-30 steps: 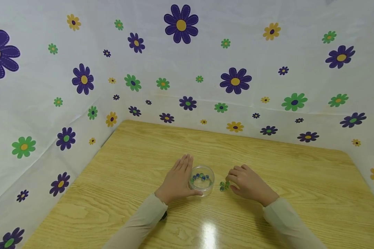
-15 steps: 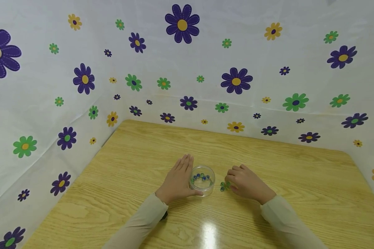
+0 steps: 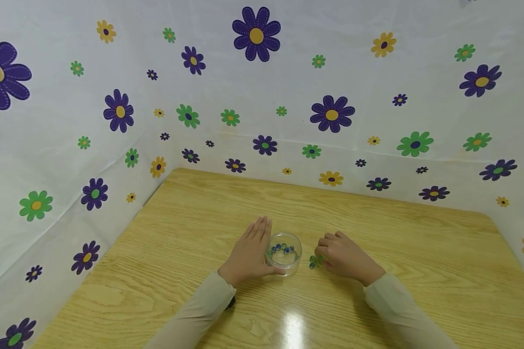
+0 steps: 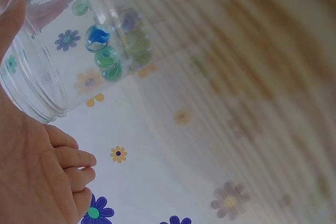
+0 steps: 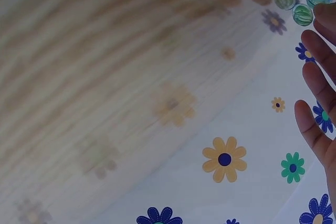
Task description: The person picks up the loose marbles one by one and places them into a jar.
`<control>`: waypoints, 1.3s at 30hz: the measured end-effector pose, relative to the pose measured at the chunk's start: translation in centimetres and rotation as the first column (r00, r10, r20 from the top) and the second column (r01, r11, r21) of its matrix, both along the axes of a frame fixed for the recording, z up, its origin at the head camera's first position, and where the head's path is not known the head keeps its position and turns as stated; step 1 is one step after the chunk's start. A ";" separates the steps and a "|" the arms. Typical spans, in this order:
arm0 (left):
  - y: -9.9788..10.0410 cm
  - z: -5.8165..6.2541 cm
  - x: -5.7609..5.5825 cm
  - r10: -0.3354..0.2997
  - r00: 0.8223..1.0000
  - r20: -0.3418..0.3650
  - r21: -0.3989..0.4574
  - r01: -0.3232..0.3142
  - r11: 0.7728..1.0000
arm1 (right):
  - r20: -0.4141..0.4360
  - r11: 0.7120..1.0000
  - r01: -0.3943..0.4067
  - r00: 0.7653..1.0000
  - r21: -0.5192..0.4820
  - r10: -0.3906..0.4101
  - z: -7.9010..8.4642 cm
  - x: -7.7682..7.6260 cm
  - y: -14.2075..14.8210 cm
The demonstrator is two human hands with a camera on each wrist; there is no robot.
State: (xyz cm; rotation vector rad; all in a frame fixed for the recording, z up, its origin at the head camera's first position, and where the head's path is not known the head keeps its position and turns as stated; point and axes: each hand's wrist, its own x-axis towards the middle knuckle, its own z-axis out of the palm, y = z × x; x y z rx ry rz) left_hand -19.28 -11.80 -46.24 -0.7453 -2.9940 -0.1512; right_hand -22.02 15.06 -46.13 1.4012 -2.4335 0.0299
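A clear round jar (image 3: 285, 266) stands on the table, with several blue and green glass marbles (image 3: 283, 248) inside. Along its left side lies my left hand (image 3: 248, 254), its fingers straight and its thumb reaching across the near side. Through the jar's wall (image 4: 63, 85) in the left wrist view, blue-swirled and green marbles (image 4: 106, 56) show. To the right of the jar sits a small cluster of loose green marbles (image 3: 313, 261). My right hand (image 3: 347, 257) bends its fingers down at this cluster; a fingertip meets marbles (image 5: 303, 15) in the right wrist view. Whether it pinches one is hidden.
The wood-grain table (image 3: 192, 213) bears the jar and marbles. White cloth (image 3: 284, 77) printed with purple, green and yellow flowers hangs along its back and sides. A dark object (image 3: 231, 303) shows partly beneath the left sleeve.
My right hand has shifted slightly left over the loose marbles, and the gap between its thumb and fingers has narrowed. The left hand and jar stay put.
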 end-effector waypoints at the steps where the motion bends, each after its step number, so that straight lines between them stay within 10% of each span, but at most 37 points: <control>1: 0.0 0.0 0.0 0.000 1.000 0.001 -0.002 0.000 1.000 | 0.003 1.000 0.002 1.000 0.002 -0.002 0.0 0.0 0.0; 39: 0.1 0.2 0.0 0.000 1.000 0.013 -0.012 0.001 1.000 | 0.092 0.993 0.072 0.993 0.092 -0.080 0.1 0.3 0.8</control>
